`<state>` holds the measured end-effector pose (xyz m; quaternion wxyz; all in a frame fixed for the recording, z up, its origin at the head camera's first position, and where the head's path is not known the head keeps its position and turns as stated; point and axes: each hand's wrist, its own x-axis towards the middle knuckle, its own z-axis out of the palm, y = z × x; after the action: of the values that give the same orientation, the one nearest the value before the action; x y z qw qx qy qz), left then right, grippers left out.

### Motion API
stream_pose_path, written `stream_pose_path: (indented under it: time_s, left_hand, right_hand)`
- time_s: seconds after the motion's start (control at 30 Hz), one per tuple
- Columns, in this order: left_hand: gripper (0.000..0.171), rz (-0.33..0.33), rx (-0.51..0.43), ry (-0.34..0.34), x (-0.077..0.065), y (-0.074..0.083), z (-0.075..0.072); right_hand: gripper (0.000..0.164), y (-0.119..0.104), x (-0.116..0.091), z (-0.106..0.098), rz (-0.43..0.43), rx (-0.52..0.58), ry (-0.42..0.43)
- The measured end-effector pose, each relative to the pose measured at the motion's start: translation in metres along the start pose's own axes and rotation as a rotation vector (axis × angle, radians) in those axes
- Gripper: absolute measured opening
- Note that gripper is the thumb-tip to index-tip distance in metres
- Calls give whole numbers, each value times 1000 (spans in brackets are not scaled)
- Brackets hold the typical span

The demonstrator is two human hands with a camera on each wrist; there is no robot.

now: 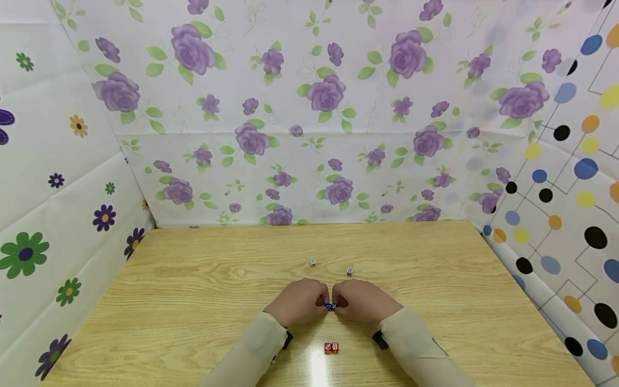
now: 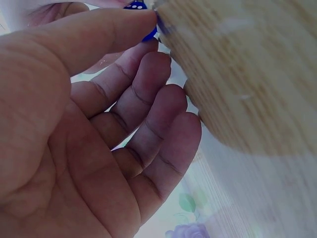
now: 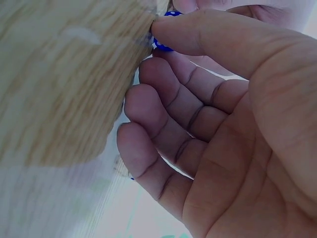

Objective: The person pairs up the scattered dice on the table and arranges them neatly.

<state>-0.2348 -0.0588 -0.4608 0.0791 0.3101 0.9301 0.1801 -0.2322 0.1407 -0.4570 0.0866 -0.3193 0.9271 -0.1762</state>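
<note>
Two blue dice with white pips sit side by side on the wooden table between my hands. My left hand [image 1: 301, 302] pinches the left blue die [image 1: 329, 307] between thumb and index finger. From the other side my right hand [image 1: 364, 301] pinches the right blue die [image 1: 334, 307] the same way. In the left wrist view a blue die [image 2: 150, 34] shows at the thumb tip, and in the right wrist view a blue die [image 3: 163, 44] peeks out under the thumb. The other fingers of both hands curl loosely near the tabletop.
Nearer to me, a pair of red dice [image 1: 331, 348] lies side by side between my forearms. Beyond my hands are two separate white dice, one on the left [image 1: 312, 263] and one on the right [image 1: 350, 272]. Patterned cloth walls [image 1: 290, 161] enclose the wooden table [image 1: 203, 279].
</note>
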Motion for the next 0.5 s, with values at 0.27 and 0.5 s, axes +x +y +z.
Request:
stream_pose_path:
  time_s: [0.27,0.5]
  left_hand:
    - [6,-3,-16,9,0,-2,0]
    - [7,-10,-16,-3,1,-2,0]
  right_hand:
    - [11,1,0,0,-19,0,12]
    - [10,2,1,1,-9,19,-1]
